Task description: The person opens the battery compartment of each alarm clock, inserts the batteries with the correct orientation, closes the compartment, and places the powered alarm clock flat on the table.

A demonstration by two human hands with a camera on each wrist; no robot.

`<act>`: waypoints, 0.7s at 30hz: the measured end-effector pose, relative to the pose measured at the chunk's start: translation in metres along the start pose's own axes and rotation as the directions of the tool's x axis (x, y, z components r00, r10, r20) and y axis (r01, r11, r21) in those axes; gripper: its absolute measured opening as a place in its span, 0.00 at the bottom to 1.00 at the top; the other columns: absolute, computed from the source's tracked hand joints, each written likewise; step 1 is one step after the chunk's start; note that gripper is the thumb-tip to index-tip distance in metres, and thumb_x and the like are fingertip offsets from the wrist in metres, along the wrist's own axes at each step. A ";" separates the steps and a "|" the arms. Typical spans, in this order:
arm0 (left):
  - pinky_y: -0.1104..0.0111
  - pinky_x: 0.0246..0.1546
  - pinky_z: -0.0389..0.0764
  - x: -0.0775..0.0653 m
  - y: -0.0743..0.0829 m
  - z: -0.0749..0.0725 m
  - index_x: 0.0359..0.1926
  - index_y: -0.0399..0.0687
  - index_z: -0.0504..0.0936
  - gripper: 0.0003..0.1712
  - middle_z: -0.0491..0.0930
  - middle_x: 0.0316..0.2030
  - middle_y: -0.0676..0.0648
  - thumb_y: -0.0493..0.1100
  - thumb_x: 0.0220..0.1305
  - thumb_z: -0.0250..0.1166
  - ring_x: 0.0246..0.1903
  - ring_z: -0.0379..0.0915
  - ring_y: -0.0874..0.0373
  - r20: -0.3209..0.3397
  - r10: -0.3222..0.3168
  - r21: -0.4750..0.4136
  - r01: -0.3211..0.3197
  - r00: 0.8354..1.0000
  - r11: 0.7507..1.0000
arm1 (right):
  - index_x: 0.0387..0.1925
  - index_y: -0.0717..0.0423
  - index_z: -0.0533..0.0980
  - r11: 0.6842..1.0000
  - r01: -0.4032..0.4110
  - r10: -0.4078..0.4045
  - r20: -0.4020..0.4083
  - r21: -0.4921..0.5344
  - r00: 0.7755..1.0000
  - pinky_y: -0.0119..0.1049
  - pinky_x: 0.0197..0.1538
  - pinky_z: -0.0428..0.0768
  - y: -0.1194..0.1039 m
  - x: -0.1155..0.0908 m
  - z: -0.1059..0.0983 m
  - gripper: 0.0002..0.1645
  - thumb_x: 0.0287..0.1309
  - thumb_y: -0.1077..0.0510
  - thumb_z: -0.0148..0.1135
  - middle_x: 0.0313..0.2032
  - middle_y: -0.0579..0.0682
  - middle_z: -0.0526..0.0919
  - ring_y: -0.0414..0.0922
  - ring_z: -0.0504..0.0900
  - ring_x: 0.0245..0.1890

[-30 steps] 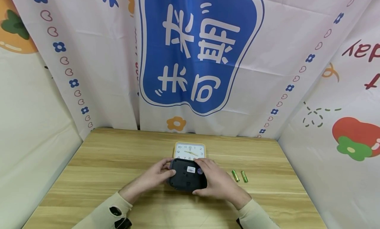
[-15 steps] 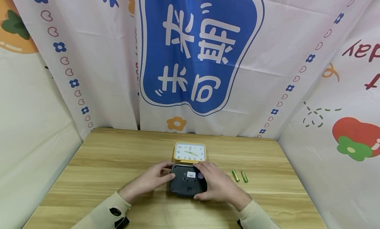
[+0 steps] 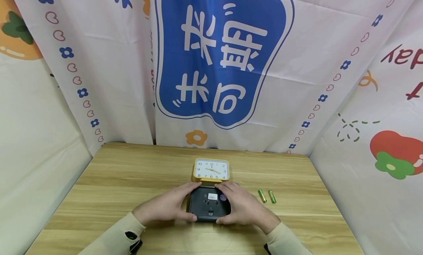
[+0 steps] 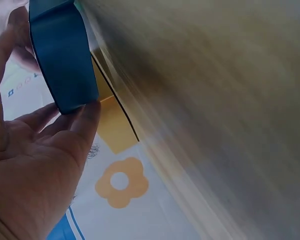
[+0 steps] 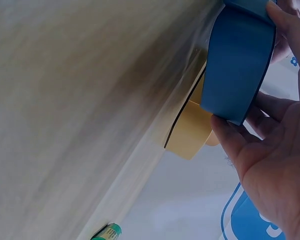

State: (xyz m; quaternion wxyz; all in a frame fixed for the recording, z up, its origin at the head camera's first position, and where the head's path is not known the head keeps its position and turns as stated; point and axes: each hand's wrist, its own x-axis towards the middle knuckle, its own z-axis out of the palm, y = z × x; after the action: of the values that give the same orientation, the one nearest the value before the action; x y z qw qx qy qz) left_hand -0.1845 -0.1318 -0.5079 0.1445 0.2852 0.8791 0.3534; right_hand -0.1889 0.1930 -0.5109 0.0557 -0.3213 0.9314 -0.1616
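A dark blue clock [image 3: 209, 205] with a black back is held back up between my two hands, in the middle of the table in the head view. A white label and a round sticker show on its back. My left hand [image 3: 165, 207] grips the left end, thumb at the near corner and fingers at the far edge. On the opposite end my right hand [image 3: 244, 206] holds it the same way. Both wrist views show the clock's curved blue side [image 4: 65, 60] between thumb and fingers. Its face is hidden underneath.
Just beyond it, a yellow clock [image 3: 211, 169] shows its white face. Two green batteries [image 3: 262, 196] lie side by side to the right on the wooden table [image 3: 132, 166]. Printed curtains [image 3: 115, 82] hang behind and at both sides.
The blue clock has come toward me and tipped flatter, uncovering the yellow clock's lower edge. My left thumb has slid from its back to the near corner. The batteries have stayed put.
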 end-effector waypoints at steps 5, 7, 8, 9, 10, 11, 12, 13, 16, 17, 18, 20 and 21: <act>0.33 0.87 0.74 0.003 0.000 0.002 0.92 0.41 0.64 0.70 0.71 0.88 0.35 0.57 0.59 0.93 0.86 0.70 0.33 0.015 0.024 0.019 -0.024 1.000 1.000 | 0.88 0.51 0.71 1.000 -0.003 0.003 0.021 0.015 1.000 0.57 0.82 0.86 0.001 0.001 0.000 0.69 0.54 0.28 0.92 0.80 0.51 0.81 0.50 0.81 0.79; 0.33 0.87 0.75 0.004 0.001 0.002 0.91 0.40 0.65 0.69 0.72 0.87 0.35 0.55 0.59 0.93 0.85 0.72 0.34 0.018 0.021 0.018 -0.022 1.000 1.000 | 0.88 0.51 0.71 1.000 -0.005 0.005 0.031 0.019 1.000 0.57 0.82 0.86 0.001 0.001 0.000 0.69 0.54 0.27 0.92 0.81 0.51 0.80 0.50 0.81 0.79; 0.33 0.87 0.75 0.005 0.001 0.002 0.91 0.39 0.66 0.68 0.73 0.86 0.35 0.54 0.58 0.93 0.85 0.72 0.34 0.020 0.017 0.018 -0.018 1.000 1.000 | 0.88 0.51 0.71 1.000 -0.007 0.007 0.036 0.021 0.999 0.56 0.82 0.86 0.002 0.001 0.000 0.69 0.54 0.27 0.91 0.81 0.51 0.80 0.50 0.82 0.78; 0.33 0.87 0.75 0.006 0.001 0.002 0.91 0.39 0.67 0.68 0.73 0.86 0.35 0.54 0.58 0.93 0.85 0.73 0.34 0.022 0.014 0.017 -0.014 1.000 1.000 | 0.88 0.51 0.71 1.000 -0.010 0.008 0.042 0.025 0.999 0.56 0.81 0.86 0.002 0.001 0.000 0.69 0.54 0.27 0.91 0.81 0.51 0.80 0.50 0.82 0.78; 0.34 0.87 0.75 0.006 0.002 0.002 0.90 0.38 0.67 0.68 0.74 0.85 0.35 0.54 0.58 0.93 0.84 0.73 0.34 0.024 0.010 0.019 -0.010 1.000 1.000 | 0.88 0.51 0.71 1.000 -0.010 0.009 0.047 0.029 0.999 0.56 0.81 0.87 0.002 0.001 0.000 0.69 0.55 0.26 0.91 0.81 0.51 0.80 0.49 0.82 0.78; 0.34 0.86 0.76 0.007 0.002 0.002 0.90 0.38 0.68 0.67 0.74 0.85 0.35 0.54 0.58 0.94 0.84 0.74 0.35 0.027 0.005 0.019 -0.005 1.000 1.000 | 0.88 0.51 0.71 0.999 -0.012 0.011 0.053 0.033 0.999 0.55 0.81 0.87 0.003 0.001 0.000 0.69 0.55 0.26 0.90 0.81 0.50 0.80 0.49 0.81 0.78; 0.34 0.87 0.76 0.007 0.003 0.002 0.89 0.38 0.68 0.67 0.75 0.85 0.35 0.54 0.58 0.94 0.84 0.74 0.35 0.030 -0.001 0.021 0.000 1.000 1.000 | 0.88 0.51 0.71 0.999 -0.016 0.013 0.060 0.038 0.998 0.55 0.81 0.87 0.003 0.002 0.000 0.69 0.55 0.26 0.90 0.81 0.50 0.79 0.49 0.81 0.78; 0.35 0.87 0.76 0.007 0.003 0.002 0.89 0.38 0.69 0.66 0.75 0.85 0.35 0.54 0.58 0.94 0.83 0.74 0.36 0.034 -0.005 0.024 0.004 0.999 1.000 | 0.88 0.50 0.71 0.999 -0.018 0.015 0.067 0.041 0.998 0.54 0.81 0.87 0.004 0.002 0.000 0.69 0.56 0.26 0.90 0.82 0.50 0.79 0.48 0.81 0.77; 0.36 0.86 0.77 0.009 0.004 0.002 0.88 0.38 0.70 0.65 0.76 0.84 0.36 0.55 0.58 0.94 0.83 0.76 0.38 0.046 -0.012 0.032 0.010 0.999 0.999 | 0.89 0.49 0.71 0.998 -0.023 0.019 0.087 0.054 0.996 0.53 0.80 0.87 0.005 0.002 0.000 0.69 0.56 0.25 0.89 0.82 0.49 0.79 0.47 0.81 0.77; 0.37 0.86 0.77 0.009 0.004 0.002 0.88 0.38 0.70 0.65 0.76 0.84 0.36 0.55 0.58 0.94 0.82 0.76 0.39 0.050 -0.013 0.033 0.011 0.999 0.999 | 0.89 0.49 0.71 0.998 -0.027 0.022 0.094 0.058 0.995 0.53 0.80 0.87 0.005 0.002 0.000 0.69 0.56 0.25 0.89 0.82 0.48 0.79 0.46 0.81 0.77; 0.37 0.86 0.77 0.010 0.004 0.002 0.88 0.38 0.70 0.65 0.77 0.83 0.37 0.54 0.58 0.94 0.82 0.77 0.39 0.054 -0.012 0.032 0.010 0.998 0.999 | 0.89 0.49 0.71 0.998 -0.031 0.024 0.101 0.063 0.995 0.53 0.80 0.87 0.006 0.003 0.000 0.69 0.56 0.24 0.88 0.82 0.48 0.79 0.46 0.81 0.77; 0.37 0.86 0.78 0.010 0.004 0.001 0.88 0.38 0.70 0.65 0.77 0.83 0.37 0.54 0.58 0.94 0.81 0.77 0.40 0.060 -0.011 0.030 0.009 0.998 1.000 | 0.89 0.49 0.70 0.997 -0.036 0.028 0.110 0.065 0.993 0.53 0.81 0.86 0.006 0.004 0.000 0.69 0.56 0.23 0.88 0.82 0.48 0.78 0.47 0.80 0.78; 0.37 0.86 0.77 0.011 0.004 0.001 0.88 0.37 0.70 0.65 0.77 0.83 0.37 0.54 0.59 0.93 0.82 0.77 0.39 0.063 -0.011 0.029 0.009 0.998 1.000 | 0.89 0.48 0.70 0.997 -0.040 0.032 0.116 0.069 0.993 0.54 0.82 0.86 0.007 0.004 0.000 0.69 0.55 0.23 0.87 0.82 0.48 0.78 0.47 0.80 0.78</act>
State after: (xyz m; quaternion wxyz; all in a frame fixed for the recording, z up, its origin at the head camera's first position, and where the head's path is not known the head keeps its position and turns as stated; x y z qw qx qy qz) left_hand -0.1909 -0.1227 -0.5068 0.1698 0.2938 0.8805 0.3309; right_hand -0.1961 0.1956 -0.5131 0.1234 -0.3108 0.9260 -0.1751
